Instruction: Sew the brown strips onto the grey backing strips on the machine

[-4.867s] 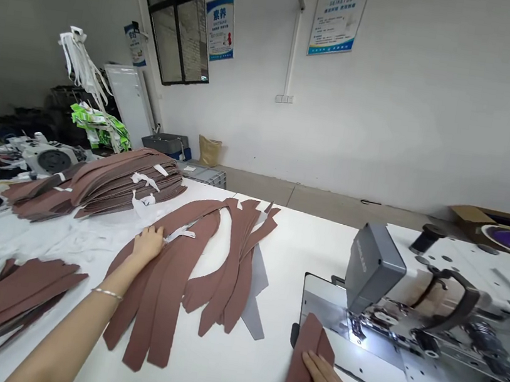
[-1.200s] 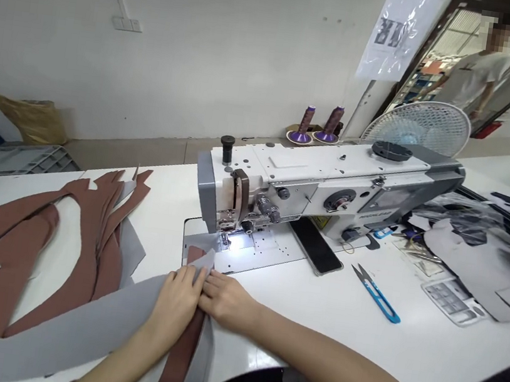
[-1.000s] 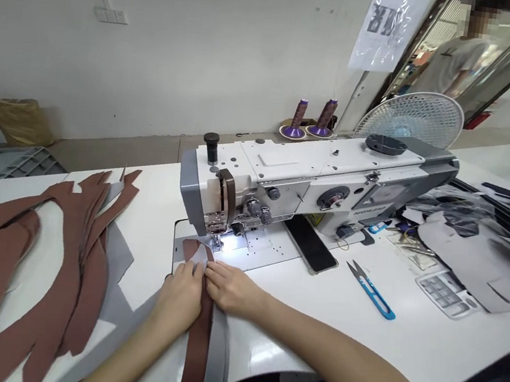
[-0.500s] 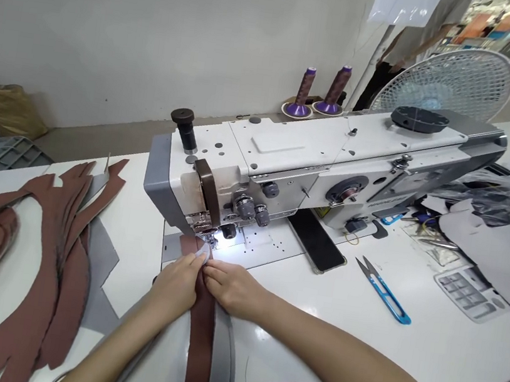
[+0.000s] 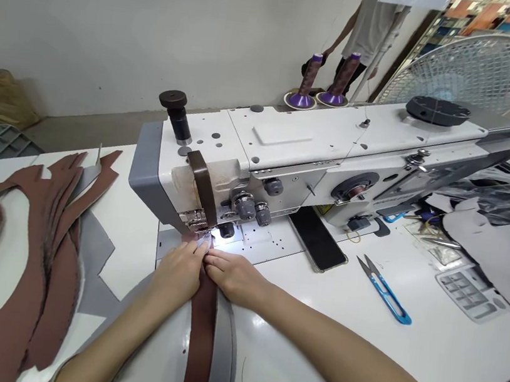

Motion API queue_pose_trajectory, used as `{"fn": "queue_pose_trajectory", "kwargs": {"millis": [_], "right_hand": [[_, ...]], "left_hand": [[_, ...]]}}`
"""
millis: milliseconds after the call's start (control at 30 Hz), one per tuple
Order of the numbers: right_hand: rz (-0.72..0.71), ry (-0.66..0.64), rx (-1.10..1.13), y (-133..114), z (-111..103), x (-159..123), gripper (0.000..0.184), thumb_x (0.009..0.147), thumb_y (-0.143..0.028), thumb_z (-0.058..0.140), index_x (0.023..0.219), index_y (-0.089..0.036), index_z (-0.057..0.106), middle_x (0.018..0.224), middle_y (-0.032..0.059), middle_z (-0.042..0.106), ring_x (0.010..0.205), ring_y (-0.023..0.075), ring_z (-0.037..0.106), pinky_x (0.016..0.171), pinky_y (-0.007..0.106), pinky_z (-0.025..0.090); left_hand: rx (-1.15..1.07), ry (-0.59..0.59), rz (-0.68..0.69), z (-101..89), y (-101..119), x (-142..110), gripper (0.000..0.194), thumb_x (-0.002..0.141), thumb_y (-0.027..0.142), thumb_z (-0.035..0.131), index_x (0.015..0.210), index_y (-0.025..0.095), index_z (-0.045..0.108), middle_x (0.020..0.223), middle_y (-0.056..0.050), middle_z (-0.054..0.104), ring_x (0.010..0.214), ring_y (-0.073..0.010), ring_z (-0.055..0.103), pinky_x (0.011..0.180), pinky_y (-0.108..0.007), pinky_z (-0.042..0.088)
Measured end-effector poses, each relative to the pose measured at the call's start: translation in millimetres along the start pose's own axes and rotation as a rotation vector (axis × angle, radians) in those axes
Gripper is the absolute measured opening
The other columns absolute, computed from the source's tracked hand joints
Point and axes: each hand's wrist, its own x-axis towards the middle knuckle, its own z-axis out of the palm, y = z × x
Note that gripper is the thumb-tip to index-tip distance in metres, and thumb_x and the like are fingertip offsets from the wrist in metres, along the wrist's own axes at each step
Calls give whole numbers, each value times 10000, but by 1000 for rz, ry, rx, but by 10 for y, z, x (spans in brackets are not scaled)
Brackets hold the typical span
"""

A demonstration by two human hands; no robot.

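A brown strip of material (image 5: 200, 341) with grey layers along its side runs from the front edge of the table up to the lit needle area of a white sewing machine (image 5: 283, 157). My left hand (image 5: 178, 274) is closed on the strip just in front of the presser foot, where a small pale-grey edge shows by the fingertips. Close beside it, my right hand (image 5: 232, 278) pinches the strip's right edge, thumb and fingers together. The fingertips of both hands nearly meet. The needle itself is hard to make out.
Brown cut pieces (image 5: 35, 236) lie piled at left. Right of the hands are a phone (image 5: 319, 241) and blue thread snips (image 5: 386, 291). Two thread cones (image 5: 309, 81) and a fan (image 5: 466, 69) stand behind the machine. A person (image 5: 370, 27) is at the back.
The camera view has shifted slightly. Both hands remain on the strip, a little nearer the presser foot. A person has come into view behind the thread cones.
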Motion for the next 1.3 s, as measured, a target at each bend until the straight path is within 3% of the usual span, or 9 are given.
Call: {"fn": "queue_pose_trajectory", "kwargs": {"millis": [133, 500, 767, 933, 1033, 1300], "right_hand": [[-6, -4, 9, 6, 10, -4, 383, 1040, -135, 265, 923, -120, 630, 1029, 104, 654, 1182, 185, 550, 1076, 314, 452], [2, -27, 30, 3, -8, -4, 291, 1027, -122, 344, 950, -156, 623, 1102, 87, 643, 1143, 172, 571, 1077, 362, 458], [-104, -46, -86, 75, -139, -1, 259, 1007, -107, 389, 938, -106, 639, 1034, 112, 664, 1114, 194, 574, 989, 336, 495], [-196, -58, -222, -103, -312, -48, 227, 945, -82, 471, 794, -107, 638, 883, 137, 684, 917, 223, 633, 894, 360, 519], [-204, -29, -292, -200, -341, -49, 208, 897, -64, 509, 739, -112, 635, 807, 145, 690, 832, 240, 648, 862, 384, 524], [-202, 71, -382, -192, -183, -41, 160, 864, -61, 512, 851, -38, 670, 925, 223, 701, 902, 309, 669, 867, 442, 517]], "left_hand": [[22, -51, 9, -25, 5, 2, 572, 821, 83, 367, 1372, 155, 502, 1055, -137, 636, 1005, -261, 589, 833, -351, 452], [-2, -41, 9, -20, 30, 16, 577, 826, 64, 389, 1387, 165, 481, 1088, -137, 634, 1020, -260, 590, 811, -341, 449], [32, 89, -17, -3, 166, -31, 480, 874, 51, 383, 1336, 99, 505, 1081, -133, 641, 974, -250, 602, 816, -357, 484], [38, -6, -51, -97, 302, -143, 359, 904, 72, 388, 1219, 115, 554, 1070, -123, 619, 984, -247, 598, 780, -335, 490], [37, -56, -64, -151, 351, -175, 364, 918, 73, 372, 1245, 100, 529, 1110, -135, 597, 1013, -249, 584, 832, -342, 481], [50, -56, 1, -111, 329, -143, 384, 907, 57, 343, 1244, 91, 523, 1046, -122, 587, 977, -238, 563, 865, -343, 463]]}}
